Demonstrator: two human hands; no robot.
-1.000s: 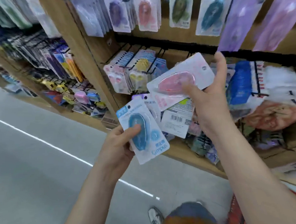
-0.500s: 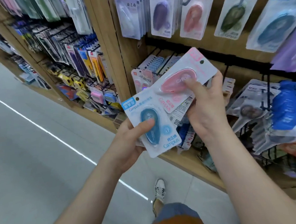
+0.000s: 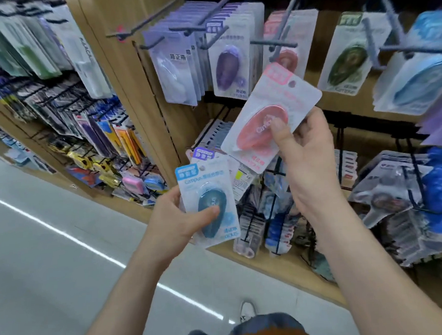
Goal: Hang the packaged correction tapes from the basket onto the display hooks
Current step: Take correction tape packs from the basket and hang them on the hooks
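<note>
My right hand (image 3: 305,157) pinches a pink packaged correction tape (image 3: 268,118) and holds it tilted, its top corner just below the hook (image 3: 272,43) that carries a pink pack. My left hand (image 3: 179,220) grips a small stack of packs lower down, a blue packaged correction tape (image 3: 209,203) on top with my thumb across its blister; a purple-labelled pack (image 3: 202,154) peeks out behind. Above hang rows of white (image 3: 173,67), purple (image 3: 228,64), green (image 3: 346,58) and blue (image 3: 415,80) packs. No basket is in view.
Black hooks stick out toward me along the top row (image 3: 189,28). A wooden upright (image 3: 134,95) divides this bay from racks of pens and stationery at the left (image 3: 71,124). A lower shelf (image 3: 284,266) holds more packaged goods. Grey floor and my shoe (image 3: 246,310) lie below.
My right hand has raised the pink pack up toward the top row of hooks. The view has tilted upward; my left hand keeps its stack low.
</note>
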